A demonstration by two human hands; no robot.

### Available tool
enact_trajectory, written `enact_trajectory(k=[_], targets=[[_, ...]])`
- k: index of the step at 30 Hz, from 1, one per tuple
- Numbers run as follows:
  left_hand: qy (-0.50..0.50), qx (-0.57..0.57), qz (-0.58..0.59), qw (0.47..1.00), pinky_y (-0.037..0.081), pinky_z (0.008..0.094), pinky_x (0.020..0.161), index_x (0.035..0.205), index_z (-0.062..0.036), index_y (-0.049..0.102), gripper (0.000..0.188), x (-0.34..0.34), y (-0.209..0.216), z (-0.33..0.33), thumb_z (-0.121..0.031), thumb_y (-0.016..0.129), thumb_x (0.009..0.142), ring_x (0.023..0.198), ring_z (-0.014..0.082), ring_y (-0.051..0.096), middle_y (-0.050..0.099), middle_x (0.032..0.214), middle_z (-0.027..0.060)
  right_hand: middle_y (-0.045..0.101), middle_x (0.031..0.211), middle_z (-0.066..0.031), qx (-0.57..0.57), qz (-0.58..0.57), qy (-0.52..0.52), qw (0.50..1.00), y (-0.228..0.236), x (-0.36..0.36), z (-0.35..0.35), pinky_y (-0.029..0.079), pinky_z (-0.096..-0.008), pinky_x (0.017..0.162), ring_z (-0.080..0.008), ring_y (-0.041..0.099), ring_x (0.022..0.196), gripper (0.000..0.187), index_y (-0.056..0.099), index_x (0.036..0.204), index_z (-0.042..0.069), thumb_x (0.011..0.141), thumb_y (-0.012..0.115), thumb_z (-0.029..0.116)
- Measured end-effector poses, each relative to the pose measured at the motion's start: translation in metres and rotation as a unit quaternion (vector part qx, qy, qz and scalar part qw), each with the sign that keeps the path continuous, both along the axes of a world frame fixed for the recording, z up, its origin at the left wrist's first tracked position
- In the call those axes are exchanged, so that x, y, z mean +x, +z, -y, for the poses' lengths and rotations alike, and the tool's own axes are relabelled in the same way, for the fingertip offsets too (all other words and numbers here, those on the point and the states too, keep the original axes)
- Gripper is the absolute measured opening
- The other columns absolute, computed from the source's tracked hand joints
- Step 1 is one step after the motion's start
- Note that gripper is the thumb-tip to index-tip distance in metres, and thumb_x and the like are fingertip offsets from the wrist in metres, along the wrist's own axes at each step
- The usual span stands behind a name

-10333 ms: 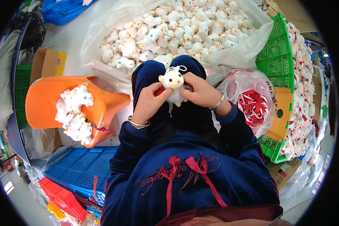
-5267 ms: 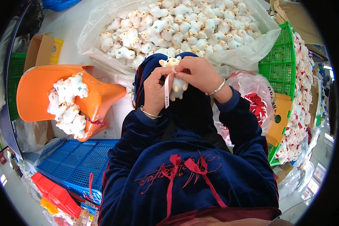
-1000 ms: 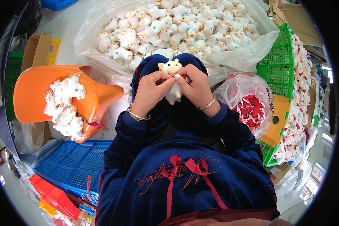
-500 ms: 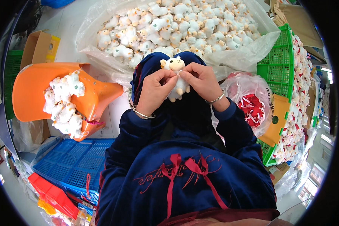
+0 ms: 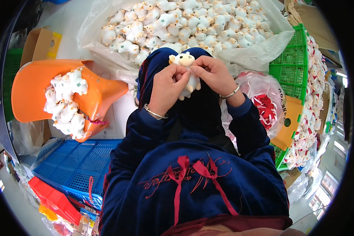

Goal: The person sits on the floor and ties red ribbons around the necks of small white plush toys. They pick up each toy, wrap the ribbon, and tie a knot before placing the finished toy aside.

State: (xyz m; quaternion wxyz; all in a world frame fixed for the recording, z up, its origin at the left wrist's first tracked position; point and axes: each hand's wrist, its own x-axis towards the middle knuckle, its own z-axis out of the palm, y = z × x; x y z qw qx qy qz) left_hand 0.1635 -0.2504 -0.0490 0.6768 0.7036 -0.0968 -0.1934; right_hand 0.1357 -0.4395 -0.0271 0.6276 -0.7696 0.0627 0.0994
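Note:
A small white plush lamb (image 5: 184, 59) with a cream face and orange-tipped ears and feet is upright over my knees, its face toward me. My left hand (image 5: 166, 87) pinches it at the neck on the left, thumb and forefinger closed. At the right side of the neck my right hand (image 5: 216, 78) pinches in the same way, with the fingertips nearly meeting the left ones. Anything thin between the fingertips is too small to make out. The lamb's head shows above my hands, and its lower body below them.
A clear plastic sheet beyond my knees holds a heap of plush lambs (image 5: 165, 23). More lambs lie on an orange chair (image 5: 31, 88) at left, near a blue crate (image 5: 78, 167). At right are a bag of red ribbons (image 5: 265, 114) and a green crate (image 5: 289, 67) beside red-and-white plush toys.
Both hands and the lamb have shifted slightly up and to the right, and the lamb tilts a little more. The grip at the neck stays much the same.

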Motion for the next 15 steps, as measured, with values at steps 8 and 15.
enact_trajectory(k=[8, 15], targets=[[-0.019, -0.026, 0.043, 0.999, 0.042, 0.0221, 0.059, 0.106, -0.0021, 0.076, 0.016, 0.0018, -0.0009, 0.0065, -0.010, 0.072, 0.093, 0.065, 0.0055, 0.050, 0.058, 0.075, -0.0018, 0.066, 0.082, 0.0010, 0.007, 0.049, -0.010, 0.999, 0.0032, -0.0010, 0.0054, 0.048, -0.0231, 0.069, -0.0054, 0.058, 0.077, 0.015, 0.069, 0.096, -0.001, 0.098, 0.064, 0.013], [-0.016, 0.013, 0.035, 0.999, 0.042, 0.0224, 0.059, 0.103, -0.0024, 0.077, 0.014, 0.0014, 0.0032, 0.0094, -0.011, 0.073, 0.092, 0.065, 0.0049, 0.052, 0.059, 0.075, -0.0014, 0.064, 0.084, 0.0029, 0.002, -0.014, 0.005, 1.000, -0.0008, 0.0030, 0.0097, 0.045, -0.0214, 0.069, -0.0046, 0.055, 0.078, 0.018, 0.067, 0.094, 0.001, 0.101, 0.061, 0.017]])
